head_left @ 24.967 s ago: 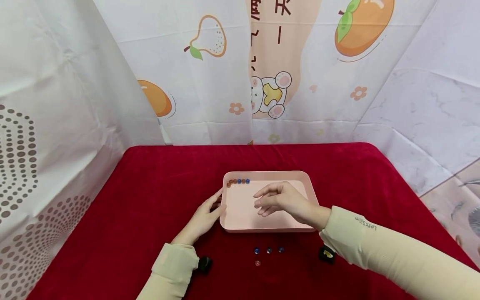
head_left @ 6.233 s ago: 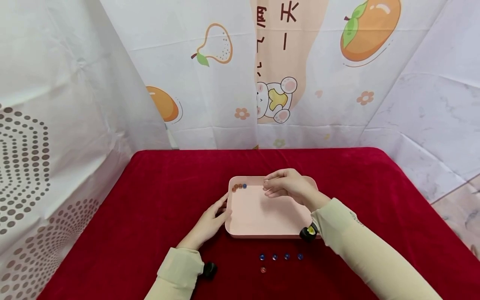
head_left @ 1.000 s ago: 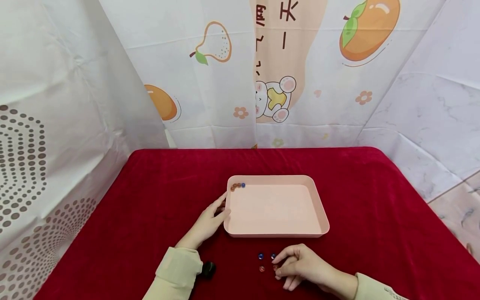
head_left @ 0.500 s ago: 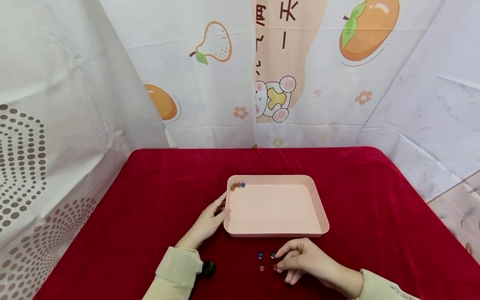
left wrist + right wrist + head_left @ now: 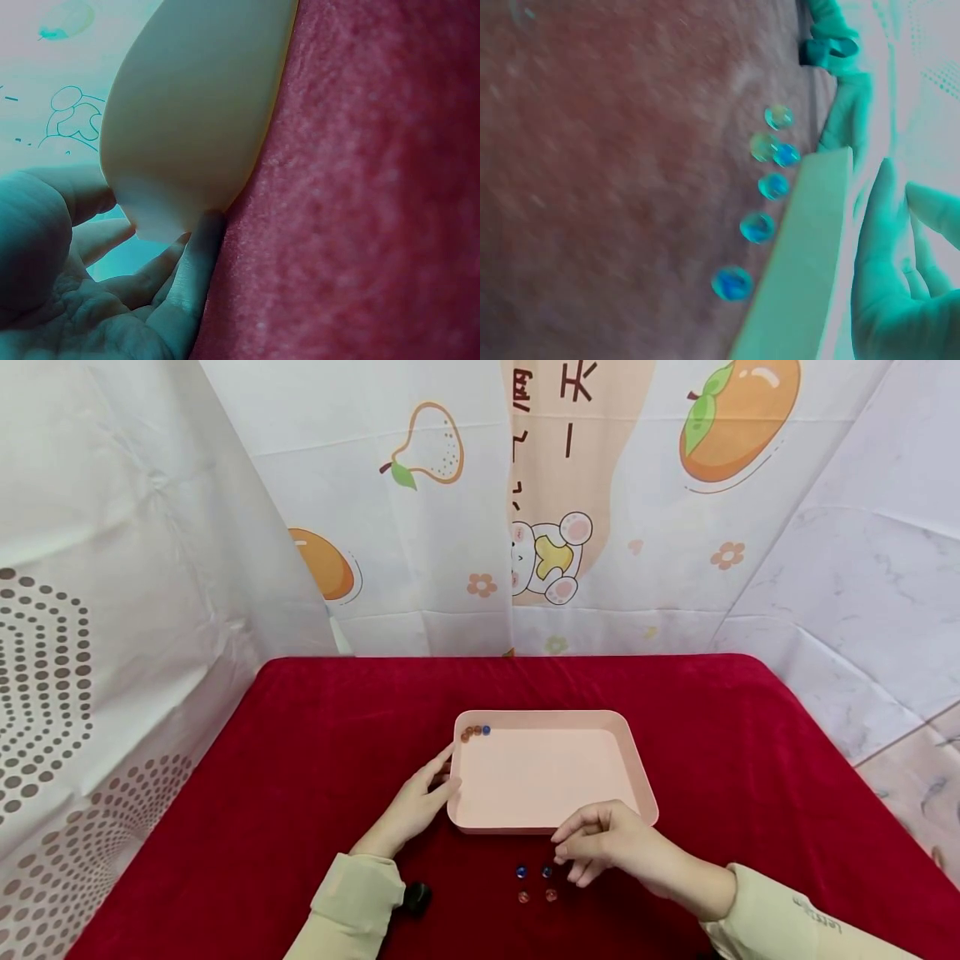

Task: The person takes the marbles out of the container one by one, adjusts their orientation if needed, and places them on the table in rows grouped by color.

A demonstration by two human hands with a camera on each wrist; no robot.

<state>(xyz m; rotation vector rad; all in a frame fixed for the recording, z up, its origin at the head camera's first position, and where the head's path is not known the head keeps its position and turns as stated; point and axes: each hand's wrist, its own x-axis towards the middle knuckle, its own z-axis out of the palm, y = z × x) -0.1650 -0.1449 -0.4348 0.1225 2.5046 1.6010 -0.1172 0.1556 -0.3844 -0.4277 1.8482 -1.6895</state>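
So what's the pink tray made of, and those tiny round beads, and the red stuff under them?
The pink tray looks like matte moulded plastic: smooth, rounded corners, one even colour. The beads look like glass or clear plastic, since they glint and seem see-through; which one, I cannot tell. The red cloth looks like soft velvety fabric, fuzzy in the left wrist view.

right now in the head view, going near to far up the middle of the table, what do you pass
red beads → blue beads → right hand at the near rim → pink tray → beads in the tray's far left corner → fruit-print curtain
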